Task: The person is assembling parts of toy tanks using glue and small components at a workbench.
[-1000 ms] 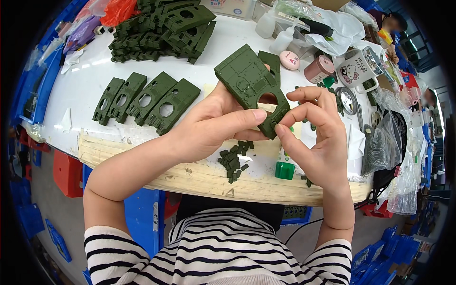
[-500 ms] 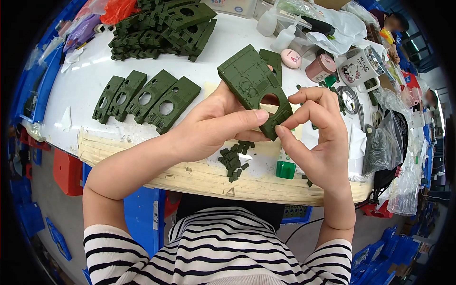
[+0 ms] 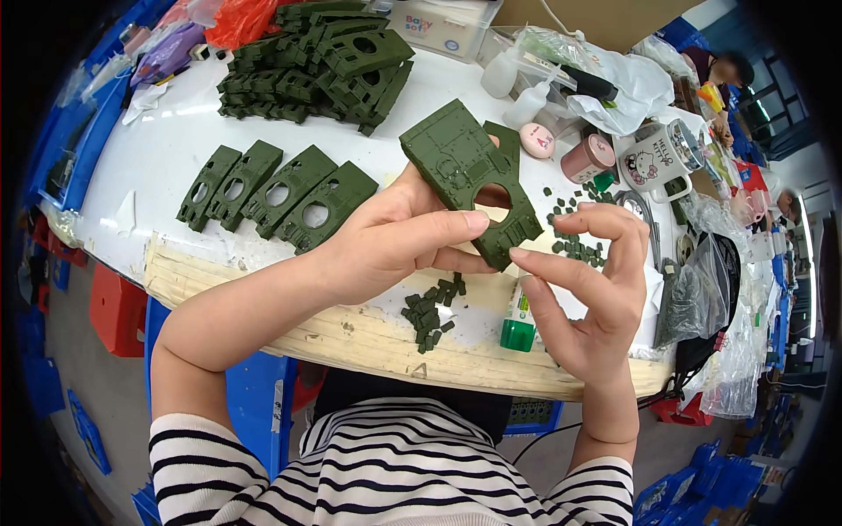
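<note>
My left hand (image 3: 381,238) grips a dark green plastic model tank hull (image 3: 445,158) with a round hole, its thumb pressing beside the hole. At the hull's near right corner rests the index fingertip of my right hand (image 3: 601,294). That hand's thumb stands apart below, and nothing shows between the fingers. Under the hull lies a small heap of tiny green plastic pieces (image 3: 427,314). Beside it a green-capped container (image 3: 517,331) lies partly behind my right hand. More tiny green pieces (image 3: 579,250) spread out beyond that hand. Another green part (image 3: 504,145) shows partly behind the hull.
Several similar hulls (image 3: 294,188) line up at the left, with a large stack of them (image 3: 324,66) behind. Squeeze bottles (image 3: 528,103), a pink jar (image 3: 588,158) and a white mug (image 3: 649,162) stand at the back right. Plastic bags (image 3: 693,298) lie along the right edge.
My right thumb and index finger have parted, and the thumb has dropped away from the hull's corner. The view has shifted slightly. My left hand keeps its hold.
</note>
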The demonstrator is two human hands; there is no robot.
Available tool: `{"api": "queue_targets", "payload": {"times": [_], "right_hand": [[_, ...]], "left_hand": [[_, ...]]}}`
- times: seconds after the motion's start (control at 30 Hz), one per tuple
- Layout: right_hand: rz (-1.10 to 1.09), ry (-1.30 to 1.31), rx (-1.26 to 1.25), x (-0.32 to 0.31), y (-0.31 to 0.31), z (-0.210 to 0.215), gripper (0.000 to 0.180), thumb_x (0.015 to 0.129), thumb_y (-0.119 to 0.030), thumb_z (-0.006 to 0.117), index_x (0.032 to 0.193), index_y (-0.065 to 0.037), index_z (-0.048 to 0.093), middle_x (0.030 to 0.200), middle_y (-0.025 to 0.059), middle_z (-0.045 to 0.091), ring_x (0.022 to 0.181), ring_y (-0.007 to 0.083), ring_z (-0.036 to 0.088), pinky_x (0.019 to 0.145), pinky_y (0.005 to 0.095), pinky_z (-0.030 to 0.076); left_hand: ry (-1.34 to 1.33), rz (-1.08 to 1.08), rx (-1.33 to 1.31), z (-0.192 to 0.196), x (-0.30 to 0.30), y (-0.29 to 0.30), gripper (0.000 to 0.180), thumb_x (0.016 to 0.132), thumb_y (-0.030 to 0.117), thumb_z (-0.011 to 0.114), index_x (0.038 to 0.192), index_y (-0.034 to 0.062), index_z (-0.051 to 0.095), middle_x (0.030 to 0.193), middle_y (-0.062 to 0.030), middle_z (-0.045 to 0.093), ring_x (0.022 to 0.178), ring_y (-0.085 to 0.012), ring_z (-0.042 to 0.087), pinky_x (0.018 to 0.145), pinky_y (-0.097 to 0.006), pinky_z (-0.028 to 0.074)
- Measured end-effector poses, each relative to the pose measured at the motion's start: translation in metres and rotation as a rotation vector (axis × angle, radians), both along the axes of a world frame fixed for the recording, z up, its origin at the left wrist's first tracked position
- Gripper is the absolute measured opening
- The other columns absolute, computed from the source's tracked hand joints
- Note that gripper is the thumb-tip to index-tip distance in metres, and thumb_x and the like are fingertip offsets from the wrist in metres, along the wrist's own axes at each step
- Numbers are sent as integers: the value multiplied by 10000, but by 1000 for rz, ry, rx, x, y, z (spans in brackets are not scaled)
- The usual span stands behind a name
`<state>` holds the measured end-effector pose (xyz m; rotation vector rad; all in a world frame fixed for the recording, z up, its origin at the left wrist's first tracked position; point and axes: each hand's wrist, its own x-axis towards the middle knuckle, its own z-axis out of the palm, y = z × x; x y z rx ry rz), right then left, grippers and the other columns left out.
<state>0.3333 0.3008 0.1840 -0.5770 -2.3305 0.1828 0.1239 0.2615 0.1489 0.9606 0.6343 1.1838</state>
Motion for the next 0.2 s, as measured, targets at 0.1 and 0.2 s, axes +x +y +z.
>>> {"api": "queue_targets", "payload": {"times": [0.1, 0.2], "right_hand": [[-15, -20, 43, -2, -2, -2, 307, 642, -74, 771, 939, -146, 739, 987, 66, 578, 943, 261, 510, 838, 382, 401], [-9, 7, 34, -2, -2, -8, 312, 645, -80, 772, 950, -140, 738, 994, 73, 578, 948, 259, 510, 866, 403, 404]], "left_hand": [[-2, 13, 39, -1, 1, -1, 628, 953, 145, 445, 1483, 113, 109, 1386, -213, 414, 1220, -275, 516, 942, -395, 513], [-28, 35, 81, -2, 2, -1, 639, 952, 154, 462, 1484, 122, 109, 1390, -217, 409, 1237, -296, 498, 951, -416, 505]]}}
